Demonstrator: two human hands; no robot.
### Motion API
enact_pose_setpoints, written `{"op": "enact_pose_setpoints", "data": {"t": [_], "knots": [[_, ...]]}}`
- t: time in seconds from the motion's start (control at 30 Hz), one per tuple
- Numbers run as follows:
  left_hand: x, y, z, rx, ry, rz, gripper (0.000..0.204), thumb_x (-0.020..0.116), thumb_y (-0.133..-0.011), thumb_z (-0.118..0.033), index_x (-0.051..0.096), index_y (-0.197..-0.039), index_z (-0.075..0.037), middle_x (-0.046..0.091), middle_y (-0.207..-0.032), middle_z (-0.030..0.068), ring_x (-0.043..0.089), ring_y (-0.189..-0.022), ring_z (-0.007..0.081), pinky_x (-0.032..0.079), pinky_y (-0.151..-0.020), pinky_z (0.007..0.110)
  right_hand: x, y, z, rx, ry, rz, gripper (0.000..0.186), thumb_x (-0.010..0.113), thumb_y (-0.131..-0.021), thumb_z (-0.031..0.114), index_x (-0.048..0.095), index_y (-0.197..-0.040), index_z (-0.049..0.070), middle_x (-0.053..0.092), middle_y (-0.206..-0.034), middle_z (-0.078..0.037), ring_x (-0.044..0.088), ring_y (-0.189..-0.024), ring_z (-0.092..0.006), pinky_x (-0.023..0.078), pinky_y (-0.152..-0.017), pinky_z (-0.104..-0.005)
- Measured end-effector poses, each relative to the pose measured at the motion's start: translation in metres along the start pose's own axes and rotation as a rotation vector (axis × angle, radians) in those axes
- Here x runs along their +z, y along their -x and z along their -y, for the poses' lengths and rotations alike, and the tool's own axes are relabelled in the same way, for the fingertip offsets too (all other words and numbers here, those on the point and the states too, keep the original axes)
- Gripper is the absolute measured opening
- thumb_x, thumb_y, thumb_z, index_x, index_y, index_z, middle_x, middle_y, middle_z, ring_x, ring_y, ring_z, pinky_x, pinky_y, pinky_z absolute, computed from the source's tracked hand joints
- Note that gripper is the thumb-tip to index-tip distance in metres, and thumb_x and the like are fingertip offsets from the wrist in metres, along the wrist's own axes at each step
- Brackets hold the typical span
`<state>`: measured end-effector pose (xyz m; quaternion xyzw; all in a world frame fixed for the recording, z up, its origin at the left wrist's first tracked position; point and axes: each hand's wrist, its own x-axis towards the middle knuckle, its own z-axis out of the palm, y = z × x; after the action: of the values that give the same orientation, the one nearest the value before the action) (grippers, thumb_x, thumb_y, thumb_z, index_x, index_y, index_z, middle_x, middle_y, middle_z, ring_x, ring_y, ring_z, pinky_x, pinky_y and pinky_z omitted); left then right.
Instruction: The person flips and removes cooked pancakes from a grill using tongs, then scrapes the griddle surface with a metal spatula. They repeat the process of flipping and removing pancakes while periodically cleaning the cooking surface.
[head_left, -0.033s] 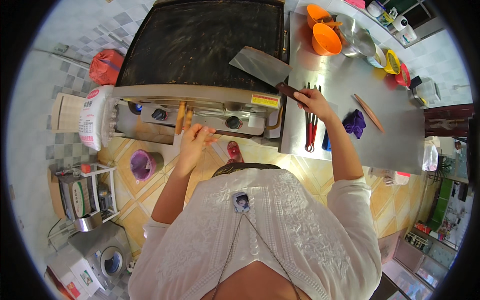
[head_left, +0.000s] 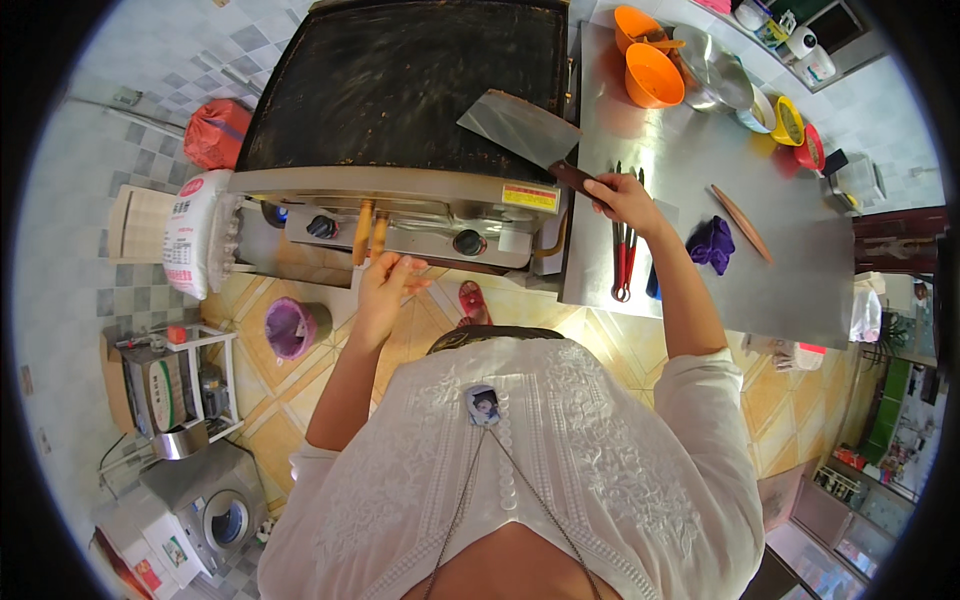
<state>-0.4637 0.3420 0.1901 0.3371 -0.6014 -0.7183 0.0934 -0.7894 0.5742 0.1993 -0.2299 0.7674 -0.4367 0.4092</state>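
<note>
My right hand point(head_left: 625, 200) is wrapped around the dark wooden handle of a cleaver point(head_left: 520, 128). The broad grey blade reaches left over the right front part of a black flat griddle point(head_left: 380, 90); whether it touches the surface I cannot tell. Just in front of the griddle, my left hand point(head_left: 383, 297) has loosely bent fingers, slightly apart, with nothing visible in them. Two wooden handles point(head_left: 363, 234) stick out from the griddle's front above that hand, close to a black knob point(head_left: 322, 227). A second knob point(head_left: 468, 242) sits farther right.
On the steel table point(head_left: 800, 290) at right lie red-handled tongs point(head_left: 624, 262), a purple cloth point(head_left: 710, 246) and a tapered wooden rolling pin point(head_left: 741, 224). Orange bowls point(head_left: 655, 77) stand behind. A bin point(head_left: 290, 328) and a white sack point(head_left: 197, 235) are at left.
</note>
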Motion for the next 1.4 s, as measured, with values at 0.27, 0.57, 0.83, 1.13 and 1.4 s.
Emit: {"op": "enact_pose_setpoints", "data": {"t": [0.27, 0.57, 0.83, 1.13, 1.4], "knots": [[0.005, 0.058, 0.019, -0.060, -0.111, -0.306, 0.028, 0.051, -0.093, -0.024, 0.060, -0.091, 0.002, 0.064, -0.083, 0.0069, 0.064, -0.069, 0.0138, 0.048, -0.063, 0.023, 0.017, -0.015, -0.013, -0.112, -0.060, -0.027, 0.041, 0.061, -0.084, 0.040, 0.064, -0.087, -0.001, 0.059, -0.064, -0.003, 0.047, -0.049, -0.0067, 0.037, -0.047, -0.0218], [-0.038, 0.074, 0.076, -0.028, -0.167, -0.465, 0.012, 0.054, -0.087, -0.008, 0.054, -0.099, -0.008, 0.059, -0.091, 0.0037, 0.064, -0.077, 0.0149, 0.047, -0.057, 0.023, -0.017, 0.034, -0.093, -0.032, 0.447, -0.694, 0.053, 0.055, -0.083, 0.044, 0.058, -0.104, -0.004, 0.065, -0.088, -0.017, 0.064, -0.073, -0.0314, 0.050, -0.070, -0.0393], [-0.153, -0.030, 0.131, -0.279, -0.250, -0.650, 0.032, 0.061, -0.079, -0.029, 0.058, -0.099, -0.005, 0.057, -0.083, 0.0038, 0.054, -0.071, 0.0157, 0.045, -0.053, 0.030, 0.067, 0.037, -0.197, 0.116, 0.717, -0.887, 0.018, 0.046, -0.082, 0.012, 0.049, -0.092, -0.002, 0.056, -0.093, -0.022, 0.055, -0.091, -0.0382, 0.046, -0.080, -0.0453], [-0.159, -0.139, 0.166, -0.291, -0.250, -0.096, 0.046, 0.067, -0.076, -0.044, 0.055, -0.106, -0.010, 0.058, -0.089, 0.0012, 0.056, -0.076, 0.0146, 0.046, -0.064, 0.033, 0.218, 0.173, -0.145, 0.187, -0.050, -0.999, 0.015, 0.055, -0.085, 0.018, 0.048, -0.085, 0.005, 0.049, -0.052, -0.003, 0.048, -0.039, -0.0114, 0.035, -0.033, -0.0275], [-0.114, -0.141, 0.173, -0.324, 0.018, 0.147, 0.023, 0.063, -0.085, -0.026, 0.052, -0.081, -0.006, 0.052, -0.062, 0.0014, 0.052, -0.049, 0.0125, 0.049, -0.047, 0.029, 0.391, 0.219, -0.045, 0.332, -0.491, -0.547, 0.019, 0.056, -0.090, 0.022, 0.050, -0.086, 0.004, 0.045, -0.055, 0.001, 0.038, -0.038, -0.0058, 0.029, -0.034, -0.0217]]}}
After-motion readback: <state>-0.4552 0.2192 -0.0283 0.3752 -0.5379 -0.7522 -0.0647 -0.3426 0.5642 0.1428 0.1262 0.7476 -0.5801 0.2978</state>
